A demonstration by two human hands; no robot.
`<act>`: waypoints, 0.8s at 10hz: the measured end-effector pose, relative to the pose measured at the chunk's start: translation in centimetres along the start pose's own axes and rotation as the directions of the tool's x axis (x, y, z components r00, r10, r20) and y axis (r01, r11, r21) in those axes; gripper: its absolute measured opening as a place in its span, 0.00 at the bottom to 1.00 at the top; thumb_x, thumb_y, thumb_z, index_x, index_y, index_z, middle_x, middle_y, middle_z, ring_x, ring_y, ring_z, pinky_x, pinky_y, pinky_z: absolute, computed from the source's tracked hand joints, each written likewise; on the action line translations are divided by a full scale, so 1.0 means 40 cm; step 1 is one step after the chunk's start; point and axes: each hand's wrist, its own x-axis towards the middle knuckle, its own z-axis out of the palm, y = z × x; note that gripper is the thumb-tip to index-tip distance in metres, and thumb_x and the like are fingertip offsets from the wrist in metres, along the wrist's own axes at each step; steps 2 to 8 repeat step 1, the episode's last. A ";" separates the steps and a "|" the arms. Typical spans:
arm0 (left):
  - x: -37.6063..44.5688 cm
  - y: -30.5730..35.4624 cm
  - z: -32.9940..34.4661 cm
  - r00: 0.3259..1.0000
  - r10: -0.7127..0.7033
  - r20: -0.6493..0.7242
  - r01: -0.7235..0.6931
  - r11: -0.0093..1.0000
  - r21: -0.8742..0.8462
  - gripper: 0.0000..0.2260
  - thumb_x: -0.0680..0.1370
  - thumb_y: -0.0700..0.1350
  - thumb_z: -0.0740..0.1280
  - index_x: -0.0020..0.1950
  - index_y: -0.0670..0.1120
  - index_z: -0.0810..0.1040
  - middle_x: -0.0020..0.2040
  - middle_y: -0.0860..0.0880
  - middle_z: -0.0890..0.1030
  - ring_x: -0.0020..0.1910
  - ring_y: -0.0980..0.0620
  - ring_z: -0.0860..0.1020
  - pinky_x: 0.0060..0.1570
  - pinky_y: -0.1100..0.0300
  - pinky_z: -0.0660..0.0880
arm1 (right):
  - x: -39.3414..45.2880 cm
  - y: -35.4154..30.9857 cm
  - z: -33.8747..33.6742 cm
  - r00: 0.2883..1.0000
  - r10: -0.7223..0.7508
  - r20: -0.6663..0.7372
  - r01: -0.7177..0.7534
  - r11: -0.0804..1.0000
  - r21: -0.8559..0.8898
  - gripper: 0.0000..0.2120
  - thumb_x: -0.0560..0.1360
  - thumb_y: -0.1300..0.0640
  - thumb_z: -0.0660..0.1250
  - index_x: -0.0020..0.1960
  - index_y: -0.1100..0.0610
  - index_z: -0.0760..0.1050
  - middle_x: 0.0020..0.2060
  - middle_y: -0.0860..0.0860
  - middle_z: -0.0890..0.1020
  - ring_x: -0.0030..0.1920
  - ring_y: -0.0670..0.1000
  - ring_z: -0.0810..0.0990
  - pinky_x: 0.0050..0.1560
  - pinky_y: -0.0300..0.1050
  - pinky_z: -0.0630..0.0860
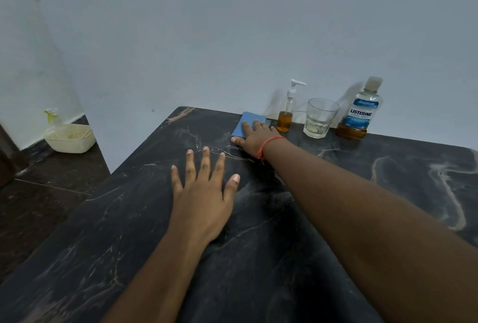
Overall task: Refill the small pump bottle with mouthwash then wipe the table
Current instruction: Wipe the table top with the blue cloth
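With your right hand (254,139) pressing flat-fingered on the blue cloth (247,124) just left of the pump bottle (286,113), left hand (201,193) splayed empty, wipe away from that bottle.

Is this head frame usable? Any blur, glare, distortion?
Head view: dim, bluish light; the pump bottle and mouthwash bottle cast soft shadows on the wall; wide-angle stretch enlarges the near forearms; label readable, no strong glare; both hands reasonably sharp.
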 end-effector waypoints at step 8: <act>0.000 0.005 -0.001 1.000 0.007 -0.006 -0.007 1.000 0.029 0.35 0.77 0.68 0.29 0.82 0.57 0.44 0.83 0.51 0.40 0.79 0.46 0.31 0.76 0.37 0.35 | -0.041 0.005 0.011 0.994 -0.045 -0.095 0.042 0.999 -0.032 0.38 0.77 0.30 0.45 0.80 0.49 0.44 0.80 0.53 0.44 0.79 0.59 0.44 0.77 0.62 0.46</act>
